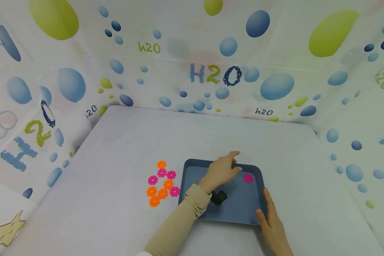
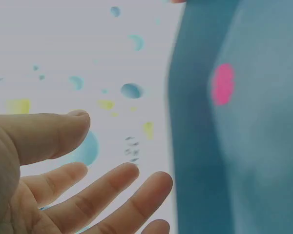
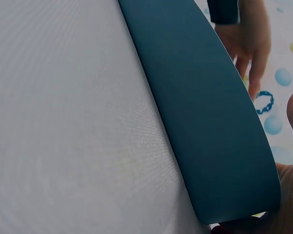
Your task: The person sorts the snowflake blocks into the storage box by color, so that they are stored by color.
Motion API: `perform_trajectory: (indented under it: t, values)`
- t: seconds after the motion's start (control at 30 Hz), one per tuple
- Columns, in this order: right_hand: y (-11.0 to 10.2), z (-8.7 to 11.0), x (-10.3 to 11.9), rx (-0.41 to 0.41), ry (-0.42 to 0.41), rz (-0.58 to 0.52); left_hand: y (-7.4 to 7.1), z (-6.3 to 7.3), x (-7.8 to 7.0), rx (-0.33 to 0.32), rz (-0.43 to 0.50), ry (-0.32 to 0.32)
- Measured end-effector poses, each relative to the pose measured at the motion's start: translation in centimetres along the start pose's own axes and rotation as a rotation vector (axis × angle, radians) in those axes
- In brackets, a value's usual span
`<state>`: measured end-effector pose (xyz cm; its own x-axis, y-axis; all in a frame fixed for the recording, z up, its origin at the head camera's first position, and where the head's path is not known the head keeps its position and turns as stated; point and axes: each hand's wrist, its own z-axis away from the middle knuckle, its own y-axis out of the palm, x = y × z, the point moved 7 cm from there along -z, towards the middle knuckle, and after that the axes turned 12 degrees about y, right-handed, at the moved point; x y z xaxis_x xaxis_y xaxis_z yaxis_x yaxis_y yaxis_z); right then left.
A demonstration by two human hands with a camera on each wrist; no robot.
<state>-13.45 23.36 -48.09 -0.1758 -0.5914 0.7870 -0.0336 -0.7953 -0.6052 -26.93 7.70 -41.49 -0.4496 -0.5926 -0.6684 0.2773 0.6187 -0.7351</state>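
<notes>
A blue-grey rectangular tray [image 1: 240, 206] lies on the white table. One pink notched plastic disc [image 1: 248, 179] rests inside it, near the far right corner. Over the tray's far side reaches my left hand [image 1: 222, 169], fingers spread and nothing between them. The left wrist view shows its thumb and fingers [image 2: 112, 200] apart beside the tray, with the pink disc [image 2: 223, 84] beyond. At the tray's near right corner, my right hand [image 1: 273, 227] holds the edge, thumb over the rim and fingers along the outer side. The right wrist view has the tray's outer wall [image 3: 200, 107] close up.
Left of the tray, several orange notched discs [image 1: 152, 191] and pink notched discs [image 1: 152, 180] lie loosely grouped on the table [image 1: 115, 153]. A black wrist camera [image 1: 219, 197] sits on the left wrist. Printed curtains [image 1: 179, 46] surround the table's back and sides.
</notes>
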Motion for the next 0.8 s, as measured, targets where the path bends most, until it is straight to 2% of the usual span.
perform_trajectory:
  t: [0.13,0.23,0.3,0.43,0.53,0.63,0.7,0.8]
  values:
    - [0.0,0.1,-0.1,-0.014,-0.006,0.015,-3.3,1.7,1.2,-0.094,0.122,0.018]
    - [0.0,0.2,-0.1,-0.026,-0.002,0.032,-5.8,3.7,3.0,-0.198,0.193,0.014]
    - [0.0,0.2,-0.1,-0.026,-0.002,0.032,-7.4,5.3,4.4,-0.271,0.222,-0.005]
    - [0.4,0.1,0.2,-0.007,-0.015,0.016,-10.0,9.3,8.2,-0.399,0.229,-0.098]
    - [0.5,0.0,0.4,-0.003,-0.034,0.005,-11.1,12.3,10.8,-0.456,0.188,-0.195]
    - [0.6,0.0,0.4,0.003,-0.037,0.001,-11.6,14.8,13.1,-0.485,0.127,-0.282]
    - [0.6,0.1,0.4,0.002,-0.030,0.001,-11.5,16.0,14.3,-0.486,0.095,-0.332]
    - [0.5,0.2,0.1,-0.004,-0.012,0.000,-11.4,17.1,15.6,-0.483,0.072,-0.377]
